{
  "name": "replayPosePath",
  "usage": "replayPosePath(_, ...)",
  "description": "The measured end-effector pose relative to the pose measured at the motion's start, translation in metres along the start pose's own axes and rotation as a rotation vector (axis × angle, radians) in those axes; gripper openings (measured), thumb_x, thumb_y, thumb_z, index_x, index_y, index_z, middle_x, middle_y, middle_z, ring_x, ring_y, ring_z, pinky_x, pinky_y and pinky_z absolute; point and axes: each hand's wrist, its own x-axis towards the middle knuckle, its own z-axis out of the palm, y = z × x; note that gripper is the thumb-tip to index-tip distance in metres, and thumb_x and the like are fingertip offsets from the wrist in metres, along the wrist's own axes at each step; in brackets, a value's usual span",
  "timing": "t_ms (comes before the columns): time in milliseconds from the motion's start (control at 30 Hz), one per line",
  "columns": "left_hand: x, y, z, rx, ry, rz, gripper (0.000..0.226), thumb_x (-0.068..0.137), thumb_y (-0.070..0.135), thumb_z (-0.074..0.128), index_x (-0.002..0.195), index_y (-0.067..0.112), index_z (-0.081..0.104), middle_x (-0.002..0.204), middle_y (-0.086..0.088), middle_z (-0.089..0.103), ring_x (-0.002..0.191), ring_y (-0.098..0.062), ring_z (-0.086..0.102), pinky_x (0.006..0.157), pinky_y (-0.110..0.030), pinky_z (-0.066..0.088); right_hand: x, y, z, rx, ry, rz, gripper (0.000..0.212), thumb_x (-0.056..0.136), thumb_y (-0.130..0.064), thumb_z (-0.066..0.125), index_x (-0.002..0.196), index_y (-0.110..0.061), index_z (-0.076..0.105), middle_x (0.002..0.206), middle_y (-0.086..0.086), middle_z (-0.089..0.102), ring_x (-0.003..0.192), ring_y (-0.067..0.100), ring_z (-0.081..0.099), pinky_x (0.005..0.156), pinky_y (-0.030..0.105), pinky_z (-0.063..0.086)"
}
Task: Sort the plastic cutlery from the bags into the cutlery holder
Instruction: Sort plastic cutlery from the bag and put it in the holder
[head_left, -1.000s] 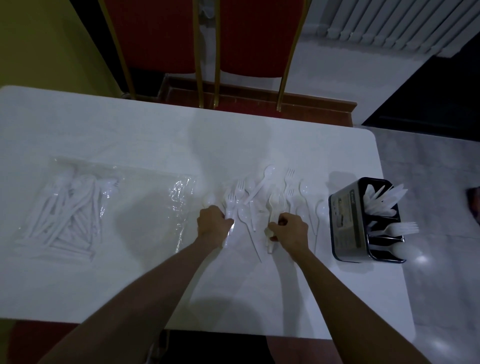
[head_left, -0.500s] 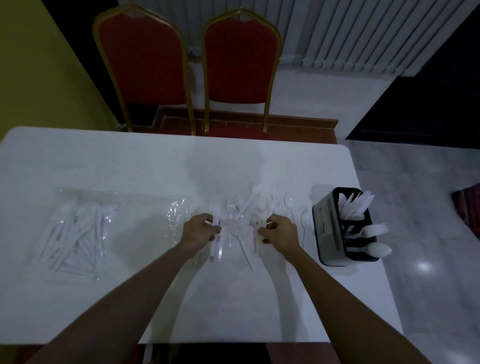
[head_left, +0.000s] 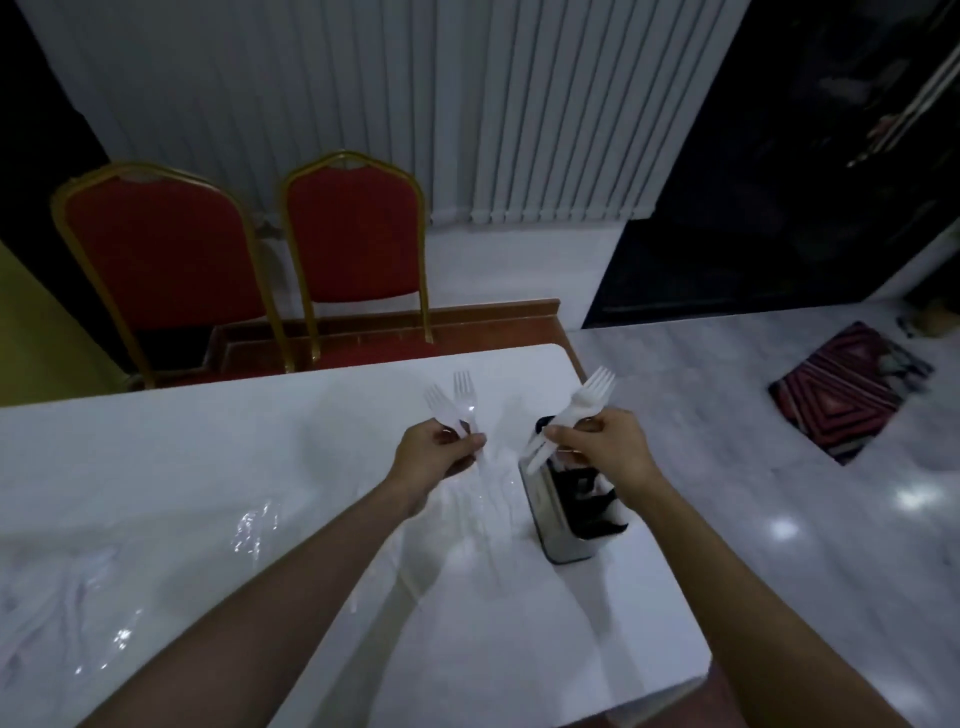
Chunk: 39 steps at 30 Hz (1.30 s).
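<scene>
My left hand (head_left: 435, 453) is raised above the table and pinches two white plastic forks (head_left: 451, 408), tines pointing up. My right hand (head_left: 602, 447) grips a small bunch of white forks (head_left: 576, 410) by the handles, held just over the black cutlery holder (head_left: 563, 514). The holder stands near the table's right edge and is partly hidden behind my right hand and wrist. Loose white cutlery (head_left: 480, 499) lies blurred on the table between my forearms. A clear plastic bag (head_left: 78, 597) with more cutlery lies at the left.
The white table (head_left: 260, 441) ends close to the right of the holder. Two red chairs with gold frames (head_left: 249, 249) stand behind the far edge. A patterned mat (head_left: 852, 389) lies on the glossy floor to the right.
Both hands have lifted off the table, each carrying forks; the right hand has moved right to above the holder. The camera has tilted up and swung right.
</scene>
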Motion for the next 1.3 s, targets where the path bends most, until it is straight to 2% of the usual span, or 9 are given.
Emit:
replayPosePath(100, 0.001, -0.004, 0.043, -0.006, -0.048, -0.007, 0.014, 0.073, 0.007, 0.079, 0.081, 0.003, 0.068, 0.085, -0.014, 0.07, 0.081, -0.024, 0.067, 0.085, -0.037, 0.057, 0.003, 0.017, -0.044, 0.026, 0.124, 0.053, 0.021, 0.069, -0.013, 0.085, 0.08, -0.001, 0.072, 0.078, 0.015, 0.074, 0.075, 0.034, 0.073, 0.074, 0.046, 0.06)
replayPosePath(233, 0.004, -0.022, 0.086, 0.141, -0.026, 0.035, 0.017, 0.068, 0.02, 0.084, 0.073, 0.009, 0.073, 0.073, -0.005, 0.072, 0.072, -0.017, 0.068, 0.071, -0.028, 0.054, 0.0, 0.041, -0.069, -0.036, 0.187, 0.097, 0.021, 0.068, -0.014, 0.086, 0.08, 0.0, 0.075, 0.072, 0.014, 0.073, 0.059, 0.014, 0.069, 0.057, 0.025, 0.057)
replayPosePath(367, 0.002, -0.03, 0.113, 0.348, 0.035, 0.105, 0.047, 0.069, 0.027, 0.083, 0.047, 0.018, 0.042, 0.045, 0.009, 0.045, 0.044, -0.007, 0.041, 0.048, -0.021, 0.033, 0.002, 0.061, -0.068, -0.057, 0.137, 0.083, 0.008, 0.071, -0.01, 0.083, 0.075, -0.01, 0.076, 0.068, 0.003, 0.074, 0.065, 0.014, 0.071, 0.06, 0.022, 0.058)
replayPosePath(467, 0.003, -0.037, 0.122, 0.474, 0.031, 0.185, 0.034, 0.071, 0.024, 0.081, 0.056, 0.016, 0.052, 0.051, 0.008, 0.05, 0.048, -0.006, 0.045, 0.047, -0.016, 0.031, 0.011, 0.072, -0.067, -0.287, 0.058, 0.032, 0.007, 0.07, -0.024, 0.083, 0.072, -0.023, 0.076, 0.066, -0.005, 0.073, 0.065, 0.007, 0.07, 0.065, 0.023, 0.056)
replayPosePath(600, 0.004, -0.048, 0.126, 0.591, -0.005, 0.261, 0.039, 0.07, 0.017, 0.081, 0.052, 0.022, 0.048, 0.05, 0.011, 0.049, 0.048, -0.001, 0.043, 0.045, -0.012, 0.031, 0.027, 0.075, -0.063, -0.5, -0.114, -0.028, 0.017, 0.067, -0.029, 0.083, 0.073, -0.015, 0.076, 0.069, -0.004, 0.072, 0.065, 0.005, 0.065, 0.06, 0.022, 0.049)
replayPosePath(767, 0.004, -0.054, 0.135, 0.668, -0.041, 0.37, 0.014, 0.068, 0.015, 0.081, 0.073, 0.011, 0.07, 0.071, -0.005, 0.071, 0.065, -0.014, 0.062, 0.059, -0.02, 0.046, 0.031, 0.067, -0.06, -0.592, -0.248, -0.061, 0.023, 0.069, -0.019, 0.082, 0.079, -0.002, 0.071, 0.067, 0.001, 0.063, 0.057, 0.006, 0.052, 0.045, 0.008, 0.036)
replayPosePath(967, 0.006, -0.057, 0.129, 0.661, -0.104, 0.401, 0.033, 0.067, 0.007, 0.081, 0.098, 0.006, 0.07, 0.094, -0.005, 0.073, 0.08, -0.011, 0.065, 0.074, -0.015, 0.051, 0.031, 0.068, -0.064, -0.628, -0.283, -0.121, 0.032, 0.069, -0.018, 0.081, 0.096, -0.009, 0.066, 0.084, -0.002, 0.067, 0.075, 0.011, 0.058, 0.051, 0.008, 0.038)
replayPosePath(1133, 0.001, -0.062, 0.11, 0.689, -0.176, 0.484, 0.041, 0.075, -0.005, 0.064, 0.112, 0.011, 0.064, 0.106, 0.0, 0.063, 0.087, -0.005, 0.058, 0.079, -0.013, 0.051, 0.025, 0.074, -0.064, -0.609, -0.274, -0.164, 0.052, 0.069, -0.011, 0.075, 0.118, -0.018, 0.06, 0.105, -0.006, 0.061, 0.093, 0.012, 0.059, 0.064, 0.005, 0.042)
replayPosePath(1300, -0.006, -0.072, 0.075, 0.7, -0.131, 0.493, 0.047, 0.077, -0.007, 0.053, 0.114, 0.02, 0.061, 0.109, 0.004, 0.056, 0.097, -0.008, 0.056, 0.083, -0.011, 0.047, 0.011, 0.06, -0.048, -0.549, -0.084, -0.364, 0.047, 0.074, -0.034, 0.061, 0.119, -0.023, 0.055, 0.116, -0.005, 0.053, 0.108, 0.014, 0.048, 0.088, 0.027, 0.044)
